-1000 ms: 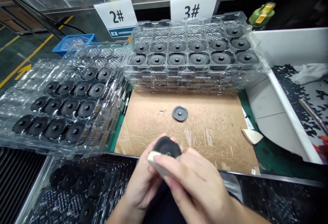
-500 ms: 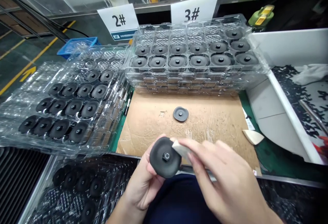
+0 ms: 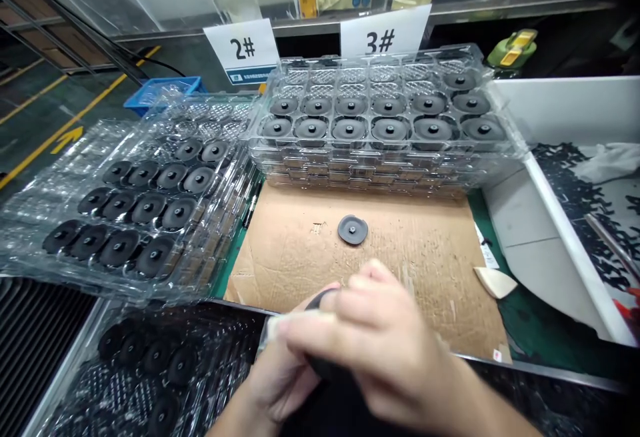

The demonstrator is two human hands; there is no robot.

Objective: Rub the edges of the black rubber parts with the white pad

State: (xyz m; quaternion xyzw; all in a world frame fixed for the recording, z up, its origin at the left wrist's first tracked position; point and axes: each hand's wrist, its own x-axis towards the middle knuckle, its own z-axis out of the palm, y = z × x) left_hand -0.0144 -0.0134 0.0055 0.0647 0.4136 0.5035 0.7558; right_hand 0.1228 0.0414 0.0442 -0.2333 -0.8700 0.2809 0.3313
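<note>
My left hand point(image 3: 280, 380) is closed around a dark grey disc point(image 3: 317, 300), mostly hidden behind the other hand. My right hand point(image 3: 385, 337), blurred by motion, crosses over it with its fingers closed on a pale wedge-shaped piece point(image 3: 273, 328); only the tip of that piece shows. On the cardboard sheet point(image 3: 280, 244) beyond my hands lies a second grey disc point(image 3: 353, 230) with a small raised hub. Another pale wedge point(image 3: 495, 282) rests by the sheet's right edge.
Stacked clear trays point(image 3: 360, 174) with discs stand behind the cardboard, under a "3#" sign point(image 3: 383, 37). More disc trays point(image 3: 150, 277) are at the left. A white bin point(image 3: 550, 250) of small black parts stands right, a green bottle point(image 3: 513, 54) behind it.
My right hand has swept left and down across the held disc, carrying the pale wedge to its left side. The disc, in full sight before, is now largely covered.
</note>
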